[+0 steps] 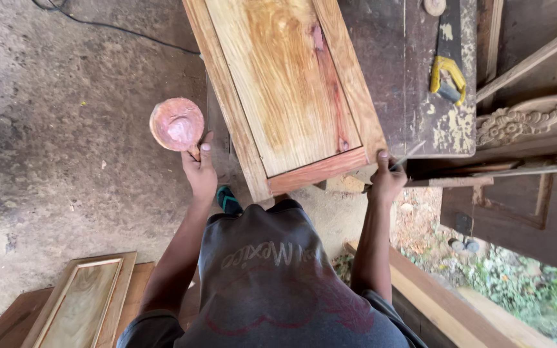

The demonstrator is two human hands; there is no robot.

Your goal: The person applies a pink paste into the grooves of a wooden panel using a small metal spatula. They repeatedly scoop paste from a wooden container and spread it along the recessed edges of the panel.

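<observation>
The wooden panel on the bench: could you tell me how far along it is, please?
Done: reddish streaks mark the wooden panel. In hand: left hand holds a bowl of pink paste; right hand a thin blade at its corner. Left: possibly the floor panel.

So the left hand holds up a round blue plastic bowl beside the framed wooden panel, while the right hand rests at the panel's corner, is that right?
Not quite: in the head view the left hand holds a round reddish-pink bowl, not a blue plastic one. It is beside the framed wooden panel, and the right hand is at the panel's corner.
</observation>
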